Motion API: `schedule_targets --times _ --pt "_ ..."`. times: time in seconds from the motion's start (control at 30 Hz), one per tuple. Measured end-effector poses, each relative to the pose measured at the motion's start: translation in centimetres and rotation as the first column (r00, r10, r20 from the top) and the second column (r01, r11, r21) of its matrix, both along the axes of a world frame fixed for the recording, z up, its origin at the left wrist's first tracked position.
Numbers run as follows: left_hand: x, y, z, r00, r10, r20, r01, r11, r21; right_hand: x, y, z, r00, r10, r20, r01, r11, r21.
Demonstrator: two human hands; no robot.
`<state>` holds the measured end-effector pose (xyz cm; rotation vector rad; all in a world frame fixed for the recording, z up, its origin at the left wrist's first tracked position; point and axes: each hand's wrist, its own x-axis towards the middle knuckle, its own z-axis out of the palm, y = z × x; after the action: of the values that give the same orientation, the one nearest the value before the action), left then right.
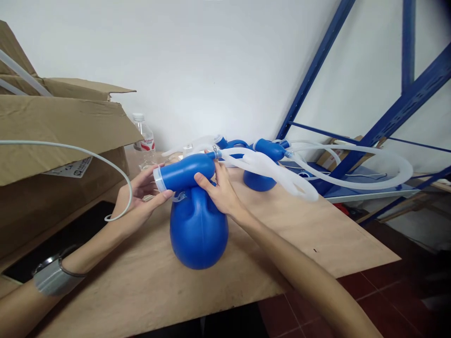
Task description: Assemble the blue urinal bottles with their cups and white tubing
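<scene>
A round blue container [199, 234] sits on the wooden table, with a blue cylinder [186, 171] lying sideways over its top. At the cylinder's left end is a clear cap [159, 180]; my left hand [143, 195] grips it there, thumb at the front and fingers behind. My right hand [221, 190] holds the cylinder's right end, its thumb on the front and fingers behind. From the narrow tip at that end, where a small metal clip [215, 150] shows, a bundle of whitish tubing [271, 171] runs right. A short clear strap hangs under the cap.
A cardboard box [63, 117] stands at left, beside a plastic bottle [143, 141]. A thin cable [88, 149] hangs before my left wrist. Another blue container [259, 180] with looped tubing sits behind at right, near blue shelving [373, 126]. The wooden table [299, 234] ends at right.
</scene>
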<state>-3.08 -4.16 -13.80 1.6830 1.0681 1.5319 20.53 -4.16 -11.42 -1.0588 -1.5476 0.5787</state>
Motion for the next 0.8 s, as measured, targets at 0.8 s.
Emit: schedule_targets --times 0.8 --pt "-0.8 1.7 -1.5 0.997 0.063 0.054 -0.066 0.996 0.059 0.4 -0.8 -1.5 0.988 -0.002 -0.156 -0.015 0.994 -0.109"
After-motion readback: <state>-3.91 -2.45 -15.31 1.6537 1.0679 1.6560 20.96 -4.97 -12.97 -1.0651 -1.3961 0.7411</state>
